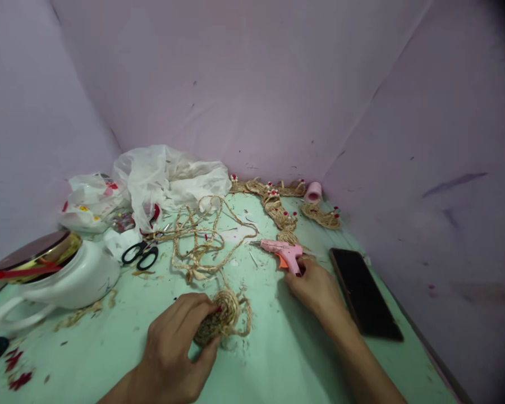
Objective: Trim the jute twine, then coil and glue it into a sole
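Observation:
My left hand (179,342) is closed around a coiled piece of braided jute rope (229,308), thumb below and fingers on top. A rope loop sticks out at its right, and a strand runs up to a loose tangle of braided rope (197,247). My right hand (315,286) has its fingers at the lower handle of a pink hot glue gun (284,249) with an orange trigger. The gun lies close to the table, nozzle pointing left. Part of its handle is hidden by my fingers.
At the left are black-handled scissors (141,255), a white teapot-like vessel (84,278) and plastic bags (168,177). Finished-looking rope pieces with red and white beads (278,210) lie at the back, near a pink spool (313,192). A phone (364,294) lies right of my right hand.

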A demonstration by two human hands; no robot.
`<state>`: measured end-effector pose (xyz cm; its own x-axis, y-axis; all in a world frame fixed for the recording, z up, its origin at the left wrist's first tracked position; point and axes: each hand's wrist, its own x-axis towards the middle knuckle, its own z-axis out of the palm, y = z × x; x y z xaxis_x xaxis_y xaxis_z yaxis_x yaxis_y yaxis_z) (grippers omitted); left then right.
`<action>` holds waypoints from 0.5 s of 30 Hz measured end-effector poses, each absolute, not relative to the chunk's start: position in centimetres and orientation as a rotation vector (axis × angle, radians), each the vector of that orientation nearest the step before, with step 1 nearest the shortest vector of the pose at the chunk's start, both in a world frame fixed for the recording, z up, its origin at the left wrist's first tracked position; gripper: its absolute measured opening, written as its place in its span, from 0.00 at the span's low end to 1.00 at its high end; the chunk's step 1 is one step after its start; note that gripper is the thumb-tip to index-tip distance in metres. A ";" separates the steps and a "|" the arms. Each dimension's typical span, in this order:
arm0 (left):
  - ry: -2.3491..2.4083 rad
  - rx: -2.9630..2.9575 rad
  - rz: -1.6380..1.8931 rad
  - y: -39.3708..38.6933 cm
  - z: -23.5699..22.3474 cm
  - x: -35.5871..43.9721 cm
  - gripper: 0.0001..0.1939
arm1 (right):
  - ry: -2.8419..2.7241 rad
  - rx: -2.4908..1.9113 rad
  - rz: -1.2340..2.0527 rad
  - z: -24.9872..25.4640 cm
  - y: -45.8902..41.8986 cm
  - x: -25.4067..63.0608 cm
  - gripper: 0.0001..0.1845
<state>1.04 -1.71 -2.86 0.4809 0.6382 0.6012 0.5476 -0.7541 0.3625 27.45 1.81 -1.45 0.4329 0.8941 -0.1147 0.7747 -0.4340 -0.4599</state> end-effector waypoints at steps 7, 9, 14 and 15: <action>1.154 2.648 1.163 -0.9 -2.4 0.3 0.19 | -0.894 -1.505 1.277 0.4 -0.4 27.2 0.08; 1.195 2.645 1.175 -0.7 -2.2 0.2 0.19 | -0.993 -1.443 1.240 0.6 -1.7 27.2 0.11; 1.260 2.612 1.159 -0.4 -2.2 0.0 0.19 | -1.262 -1.532 1.283 0.0 -4.4 26.7 0.17; 1.265 2.611 1.157 -0.4 -2.2 0.0 0.19 | -1.255 -1.567 1.246 -0.1 -4.8 26.5 0.18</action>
<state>-0.02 -0.43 -2.20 0.3977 0.6837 0.6119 0.6703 -0.6719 0.3151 26.50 -4.84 -0.09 0.0410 0.9733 -0.2259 0.2325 -0.2292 -0.9452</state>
